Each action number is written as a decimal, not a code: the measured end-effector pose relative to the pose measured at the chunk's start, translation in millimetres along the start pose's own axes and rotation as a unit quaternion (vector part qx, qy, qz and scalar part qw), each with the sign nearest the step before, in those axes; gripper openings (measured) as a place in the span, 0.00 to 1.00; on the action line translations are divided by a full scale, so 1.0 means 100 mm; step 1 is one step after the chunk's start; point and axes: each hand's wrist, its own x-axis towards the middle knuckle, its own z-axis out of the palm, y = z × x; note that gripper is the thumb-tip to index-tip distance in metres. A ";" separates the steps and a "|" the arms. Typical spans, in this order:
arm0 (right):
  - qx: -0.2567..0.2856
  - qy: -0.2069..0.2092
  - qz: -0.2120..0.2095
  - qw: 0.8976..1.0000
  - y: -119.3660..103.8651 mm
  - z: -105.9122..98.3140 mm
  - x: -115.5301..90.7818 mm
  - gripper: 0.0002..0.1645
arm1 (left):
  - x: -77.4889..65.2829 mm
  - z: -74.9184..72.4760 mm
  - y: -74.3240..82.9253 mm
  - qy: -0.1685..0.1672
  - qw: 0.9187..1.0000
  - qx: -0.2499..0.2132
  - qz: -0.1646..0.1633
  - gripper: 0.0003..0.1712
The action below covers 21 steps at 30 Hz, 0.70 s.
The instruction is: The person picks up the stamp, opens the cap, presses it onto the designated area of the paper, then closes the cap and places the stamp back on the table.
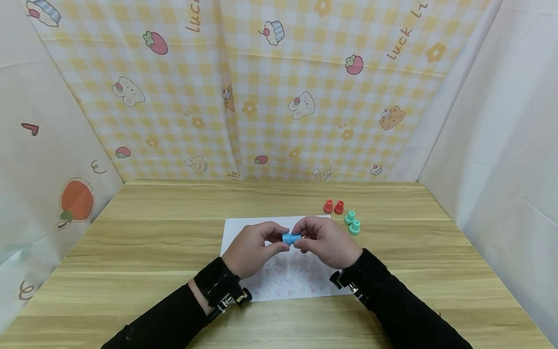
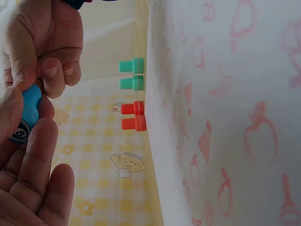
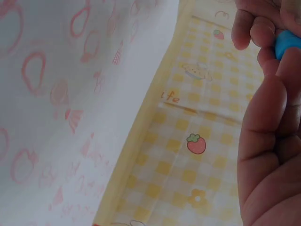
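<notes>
Above the sheet of paper (image 1: 279,286), both hands meet at a small light-blue stamp (image 1: 291,238), held sideways. My left hand (image 1: 255,248) pinches its wider end between thumb and fingers. From the other side, my right hand (image 1: 328,242) pinches the narrower end. In the left wrist view, a round dark label with an 8 shows on the end of the blue stamp (image 2: 29,110). Fingers hide much of the blue stamp (image 3: 287,43) in the right wrist view. Rows of pink printed shapes cover the white paper.
Two red stamps (image 1: 333,207) stand beyond the paper's far right corner. Two mint-green stamps (image 1: 352,223) are close by, near the right hand. A wooden table (image 1: 165,223) lies underneath, with a yellow checked cloth (image 1: 261,131) hanging behind it and white cloth at both sides.
</notes>
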 end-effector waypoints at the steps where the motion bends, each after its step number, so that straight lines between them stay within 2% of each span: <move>1: -0.002 0.002 -0.001 1.000 0.00 0.00 0.00 0.05 | 0.00 0.00 0.00 0.001 1.000 0.002 0.003 0.13; 8: -0.031 0.007 0.000 0.999 -0.01 0.03 0.01 0.04 | 0.00 0.03 0.00 0.002 0.999 0.038 0.017 0.12; 11: -0.046 -0.003 -0.008 0.999 -0.03 0.01 0.04 0.03 | 0.01 0.03 -0.01 -0.007 0.998 0.055 0.013 0.13; 13: -0.066 -0.007 -0.011 0.998 -0.05 -0.03 0.07 0.03 | 0.02 0.01 0.00 -0.020 0.998 0.068 -0.001 0.18; 16: -0.114 0.003 0.001 0.994 -0.11 -0.15 0.13 0.02 | 0.03 -0.01 0.00 -0.051 0.993 0.094 -0.039 0.29; 18: -0.151 0.016 0.020 0.988 -0.14 -0.26 0.17 0.02 | 0.03 -0.04 -0.01 -0.074 0.988 0.118 -0.063 0.35; 21: -0.194 0.026 0.061 0.979 -0.15 -0.45 0.26 0.05 | 0.02 -0.07 -0.05 -0.100 0.978 0.162 -0.082 0.38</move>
